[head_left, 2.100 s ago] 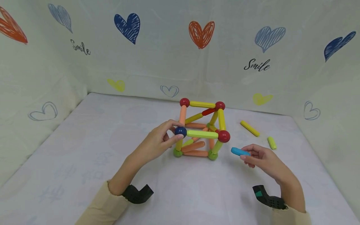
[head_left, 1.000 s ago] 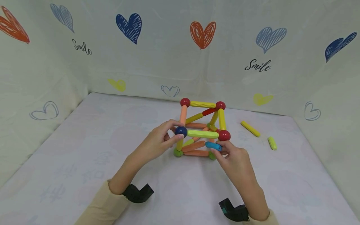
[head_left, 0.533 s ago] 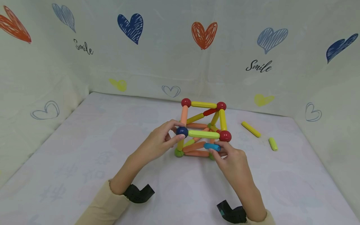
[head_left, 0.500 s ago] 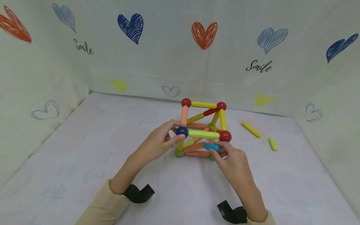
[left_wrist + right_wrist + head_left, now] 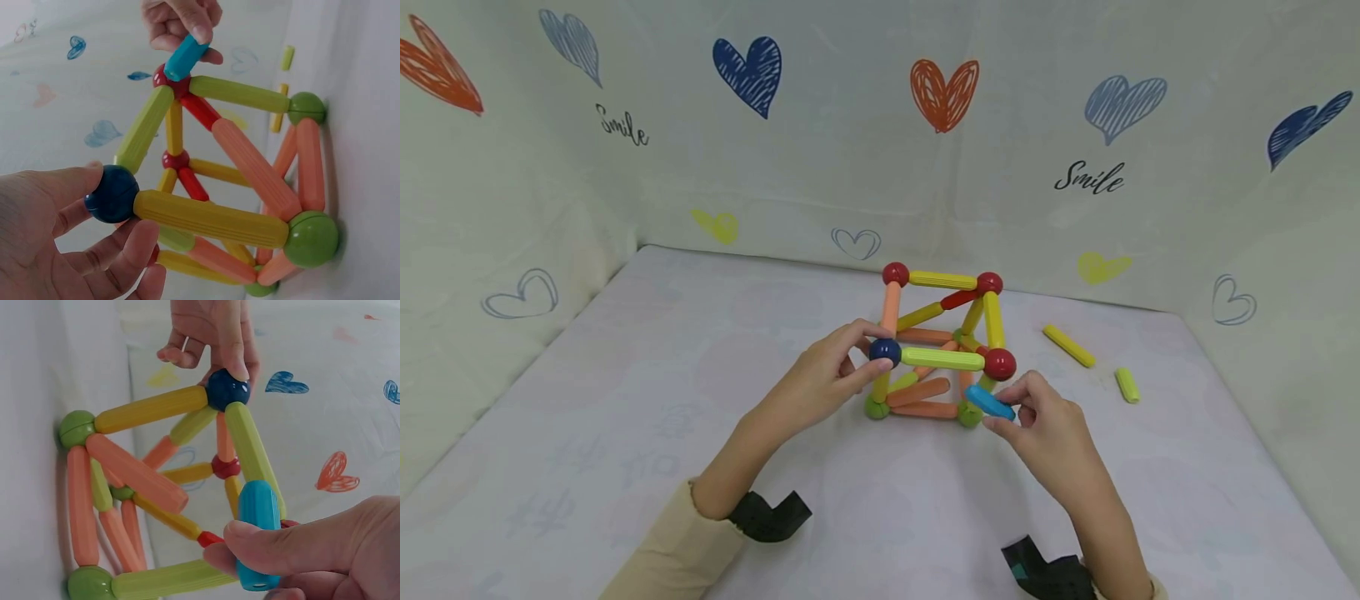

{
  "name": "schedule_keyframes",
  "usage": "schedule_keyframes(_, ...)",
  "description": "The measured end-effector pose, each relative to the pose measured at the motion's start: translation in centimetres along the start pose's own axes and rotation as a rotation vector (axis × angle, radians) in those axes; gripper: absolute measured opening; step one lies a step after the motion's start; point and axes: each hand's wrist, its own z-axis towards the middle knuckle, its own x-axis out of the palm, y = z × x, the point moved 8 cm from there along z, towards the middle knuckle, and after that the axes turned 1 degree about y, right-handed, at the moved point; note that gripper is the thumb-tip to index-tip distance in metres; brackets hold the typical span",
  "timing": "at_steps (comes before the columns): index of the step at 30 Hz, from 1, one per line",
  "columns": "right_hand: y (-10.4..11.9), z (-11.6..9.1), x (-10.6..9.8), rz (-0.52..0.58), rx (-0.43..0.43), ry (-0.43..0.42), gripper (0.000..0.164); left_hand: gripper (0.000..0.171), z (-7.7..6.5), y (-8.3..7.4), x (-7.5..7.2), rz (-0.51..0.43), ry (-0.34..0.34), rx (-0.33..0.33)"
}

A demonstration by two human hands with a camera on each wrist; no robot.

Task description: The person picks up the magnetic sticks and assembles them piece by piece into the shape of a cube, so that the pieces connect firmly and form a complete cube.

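Note:
My left hand (image 5: 827,367) pinches the dark blue ball (image 5: 885,352) at the upper front left corner of a frame built of sticks and balls. Between thumb and fingers of my right hand (image 5: 1052,429) is a short light blue stick (image 5: 990,402), held in front of the lower right corner. A red ball (image 5: 999,364) is just above it, a green ball (image 5: 969,414) beside it. I cannot tell whether the blue stick touches the frame. From the lower left green ball (image 5: 877,407) an orange stick (image 5: 137,472) slopes up, its far end free.
A yellow stick (image 5: 1069,346) and a short lime-green stick (image 5: 1127,386) lie loose on the white table (image 5: 700,467), right of the frame. Behind the table hangs a pale cloth (image 5: 842,150) printed with hearts.
My right hand came in from the right with the blue stick to the frame's front, then drew back slightly right, tilting the stick. My left hand has stayed on the dark blue ball.

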Motion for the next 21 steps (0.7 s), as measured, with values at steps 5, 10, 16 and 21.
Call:
schedule_keyframes(5,-0.4,0.2,1.2,0.134,-0.002,0.124,0.037,0.036,0.0,0.0,0.0,0.009,-0.001,-0.003)
schedule_keyframes(10,-0.6,0.4,2.7,0.218,0.026,0.180,0.032,0.035,-0.1,0.0,0.0,0.011,-0.003,-0.001)
schedule_keyframes(16,0.1,0.8,4.1,0.134,0.020,0.020,0.032,0.035,-0.1,-0.1,0.0,0.012,-0.012,0.007)
schedule_keyframes(21,0.7,1.0,4.8,0.132,-0.021,-0.157,0.034,0.035,-0.1,-0.1,0.0,0.005,-0.015,0.016)
